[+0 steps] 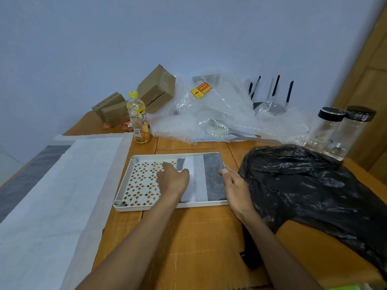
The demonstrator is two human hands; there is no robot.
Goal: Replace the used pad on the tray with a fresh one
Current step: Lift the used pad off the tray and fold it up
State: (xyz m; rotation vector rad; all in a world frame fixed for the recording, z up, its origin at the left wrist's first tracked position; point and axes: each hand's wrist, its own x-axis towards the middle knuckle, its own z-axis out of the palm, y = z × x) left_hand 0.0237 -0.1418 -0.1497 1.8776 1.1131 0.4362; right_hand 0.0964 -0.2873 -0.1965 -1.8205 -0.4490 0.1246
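A cream tray (167, 206) with a cut-out lattice floor lies on the wooden table. A grey pad (213, 178) with a white underside covers only its right part; the pad's left portion is folded back over itself, baring the lattice. My left hand (172, 178) grips that folded edge near the tray's middle. My right hand (235, 185) rests on the tray's right rim, thumb pressing the pad's right edge. A large white sheet (62, 185) with a grey layer under it lies spread at the left.
A black plastic bag (314, 189) lies right of the tray, touching my right wrist. Behind are bubble wrap (219, 114), a yellow drink bottle (138, 120), cardboard boxes (155, 91), two clear jars (335, 132) and a black antenna device (272, 91). A wooden door stands at the right.
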